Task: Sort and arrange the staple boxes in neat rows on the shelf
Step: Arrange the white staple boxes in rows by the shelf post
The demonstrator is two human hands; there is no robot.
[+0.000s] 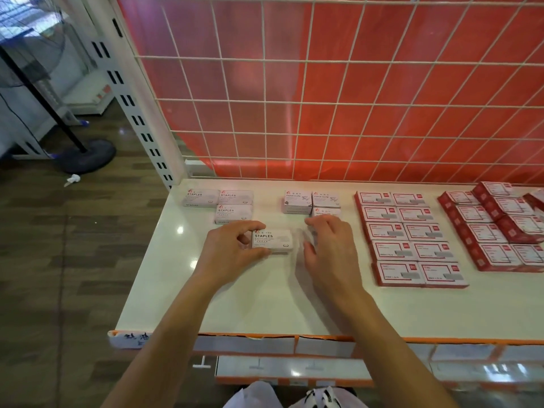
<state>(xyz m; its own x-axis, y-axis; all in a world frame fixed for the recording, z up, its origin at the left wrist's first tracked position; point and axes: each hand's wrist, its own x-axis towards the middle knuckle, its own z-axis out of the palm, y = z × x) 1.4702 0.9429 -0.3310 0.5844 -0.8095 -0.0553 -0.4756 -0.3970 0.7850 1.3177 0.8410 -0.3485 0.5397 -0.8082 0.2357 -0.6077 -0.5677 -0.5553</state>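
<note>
My left hand (232,245) pinches the left end of a white box marked STAPLES (273,241), held just above the white shelf (265,298). My right hand (329,245) hovers at the box's right end with fingers loosely curled and blurred; it does not seem to grip anything. Three more white STAPLES boxes (219,201) lie in the shelf's back left corner, two in a row and one in front. White PAPER CLIPS boxes (312,201) sit behind my right hand.
Red-edged boxes (409,237) form two neat columns to the right, with another group (500,225) further right. A red wire-grid panel (323,98) backs the shelf. A fan base (88,156) stands on the wooden floor to the left.
</note>
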